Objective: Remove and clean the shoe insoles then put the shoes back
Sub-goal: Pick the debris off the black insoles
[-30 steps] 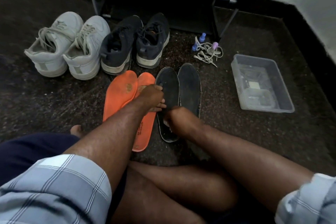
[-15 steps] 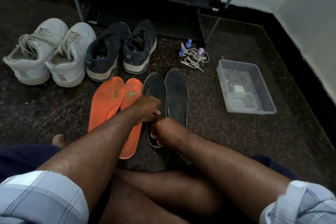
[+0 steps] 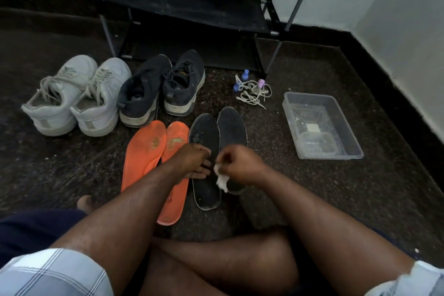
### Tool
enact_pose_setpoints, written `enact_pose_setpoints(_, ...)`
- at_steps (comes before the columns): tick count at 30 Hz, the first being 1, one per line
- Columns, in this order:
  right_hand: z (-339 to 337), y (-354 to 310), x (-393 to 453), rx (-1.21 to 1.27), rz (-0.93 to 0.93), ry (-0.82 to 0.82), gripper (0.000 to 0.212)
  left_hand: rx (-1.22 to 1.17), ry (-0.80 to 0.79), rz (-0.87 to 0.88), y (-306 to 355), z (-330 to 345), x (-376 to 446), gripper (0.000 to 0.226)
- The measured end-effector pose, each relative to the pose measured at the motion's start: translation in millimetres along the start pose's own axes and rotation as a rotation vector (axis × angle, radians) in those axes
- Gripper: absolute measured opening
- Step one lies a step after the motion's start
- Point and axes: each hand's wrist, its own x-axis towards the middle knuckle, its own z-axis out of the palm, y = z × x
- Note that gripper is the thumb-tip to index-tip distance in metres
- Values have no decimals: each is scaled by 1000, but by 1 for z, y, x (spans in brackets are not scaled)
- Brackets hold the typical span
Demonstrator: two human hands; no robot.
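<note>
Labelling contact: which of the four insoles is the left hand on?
The left hand rests on the left black insole, between the orange pair and the other black one.

Right hand (image 3: pixel 240 163) grips white wipe (image 3: pixel 221 181) over black insole (image 3: pixel 206 163).

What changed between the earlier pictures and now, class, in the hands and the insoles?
The right hand has lifted off the left black insole, showing the white wipe it grips. The left hand still rests on that insole. The orange insoles and both pairs of shoes stayed put.
</note>
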Motion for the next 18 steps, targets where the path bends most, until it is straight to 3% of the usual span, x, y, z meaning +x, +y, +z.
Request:
enact_pose_setpoints(3,-35,22,-4,309,120,114,22,-42,26,63,6,2,-7,19)
enact_pose_setpoints(6,-66,45,-12,354,175,180,22,-4,20,101,5,12,-13,19)
enact_pose_setpoints(9,-105,72,-14,275,245,380,23,100,16,140,-1,21,-11,15)
enact_pose_setpoints(12,-131,113,-11,15,387,534,36,203,45,165,-5,21,-9,14)
enact_pose_setpoints(18,-125,162,-5,-176,517,673,22,284,142,196,-9,14,-3,16)
